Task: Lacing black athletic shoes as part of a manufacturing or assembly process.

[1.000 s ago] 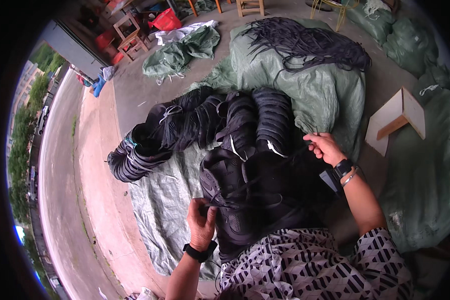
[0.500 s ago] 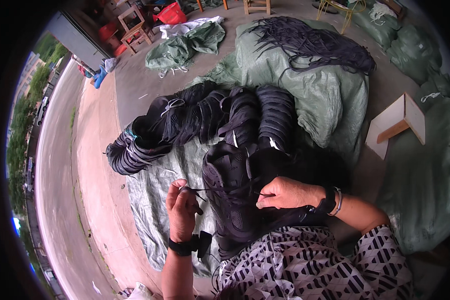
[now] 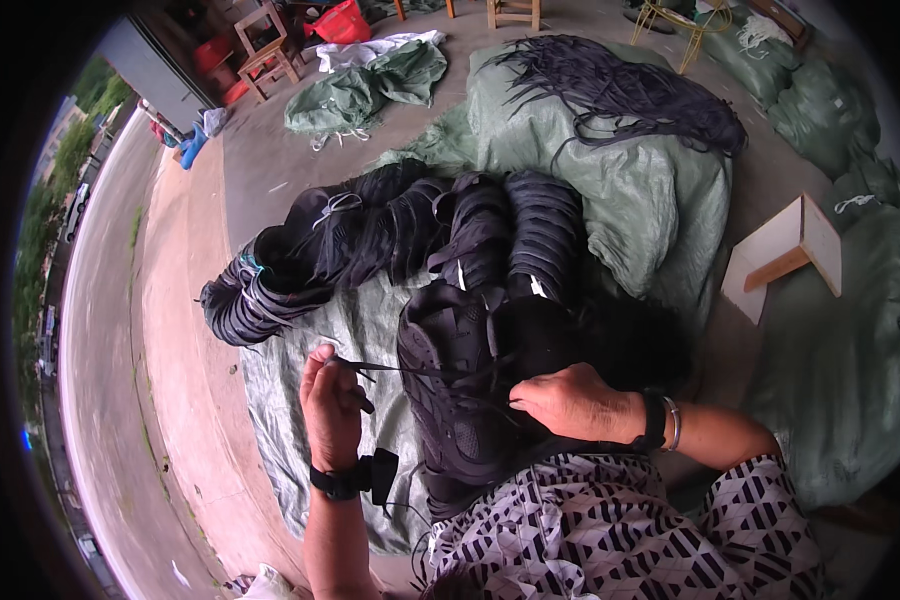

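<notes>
A black shoe upper (image 3: 452, 335) lies in front of me, its toe toward my body. My left hand (image 3: 332, 415), on its left, pinches a black shoelace (image 3: 395, 369) that stretches across to the shoe. To the right of the lacing, my right hand (image 3: 582, 402) is closed in a pinch with its fingertips beside the shoe. Dark lace runs toward those fingertips, though its end is hard to make out against the black material. Behind the shoe stand nested stacks of black shoe uppers (image 3: 543, 230), some tied round with cord.
Green woven sheeting (image 3: 660, 215) bears a heap of black laces (image 3: 630, 95). An angled wooden board piece (image 3: 795, 245) rests at the right, near full green sacks (image 3: 830, 350). A wooden chair (image 3: 263, 50) and a red basket (image 3: 340, 22) stand at the far left. A road runs along the left.
My left hand has moved left, drawing the lace out longer and straighter from the shoe. My right hand has shifted only slightly left and down.
</notes>
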### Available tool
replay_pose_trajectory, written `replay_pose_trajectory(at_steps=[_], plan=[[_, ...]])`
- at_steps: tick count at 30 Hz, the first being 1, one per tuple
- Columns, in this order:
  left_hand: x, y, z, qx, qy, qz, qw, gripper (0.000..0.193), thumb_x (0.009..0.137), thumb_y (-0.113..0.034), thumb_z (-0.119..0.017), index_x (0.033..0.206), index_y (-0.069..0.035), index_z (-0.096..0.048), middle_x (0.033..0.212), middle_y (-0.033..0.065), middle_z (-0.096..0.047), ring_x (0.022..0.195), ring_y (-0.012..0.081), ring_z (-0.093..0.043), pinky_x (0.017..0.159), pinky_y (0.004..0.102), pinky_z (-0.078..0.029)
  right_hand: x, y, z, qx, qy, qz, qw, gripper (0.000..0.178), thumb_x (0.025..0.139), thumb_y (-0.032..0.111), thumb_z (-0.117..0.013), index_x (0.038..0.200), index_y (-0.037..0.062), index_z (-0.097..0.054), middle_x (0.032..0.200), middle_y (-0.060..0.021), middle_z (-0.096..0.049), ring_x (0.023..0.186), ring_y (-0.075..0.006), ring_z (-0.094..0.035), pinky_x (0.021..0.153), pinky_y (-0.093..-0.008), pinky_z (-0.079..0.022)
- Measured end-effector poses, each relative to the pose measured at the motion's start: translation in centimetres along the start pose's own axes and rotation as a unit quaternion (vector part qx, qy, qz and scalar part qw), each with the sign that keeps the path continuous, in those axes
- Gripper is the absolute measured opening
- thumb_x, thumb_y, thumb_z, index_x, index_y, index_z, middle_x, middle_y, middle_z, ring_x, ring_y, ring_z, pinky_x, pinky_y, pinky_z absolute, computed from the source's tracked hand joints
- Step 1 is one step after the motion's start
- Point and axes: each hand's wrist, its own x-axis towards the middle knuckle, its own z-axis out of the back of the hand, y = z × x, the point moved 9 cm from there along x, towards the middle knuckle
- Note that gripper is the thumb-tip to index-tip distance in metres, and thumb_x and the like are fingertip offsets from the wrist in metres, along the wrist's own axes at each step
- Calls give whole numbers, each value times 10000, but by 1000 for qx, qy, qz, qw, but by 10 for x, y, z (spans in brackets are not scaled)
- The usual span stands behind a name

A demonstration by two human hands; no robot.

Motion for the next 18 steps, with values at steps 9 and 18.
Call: replay_pose_trajectory(at_steps=[9,18], plan=[[0,1,-3,-5,0,-2,1000,140,926,-120,-482,1059,-112,-525,650,-50,-456,473,11,-313,423,158,-262,-3,-1,-30,-31,110,-25,993,103,786,77,-609,788,0,-541,582,-184,-582,604,-333,-640,532,-435,-505],[8,0,5,-4,-18,-8,1000,154,916,-104,-484,1064,-105,-527,652,-36,-474,470,23,-333,422,166,-274,-7,-1,48,19,-235,46,971,178,751,-9,-626,873,56,-514,833,-72,-543,629,-263,-596,526,-343,-496]])
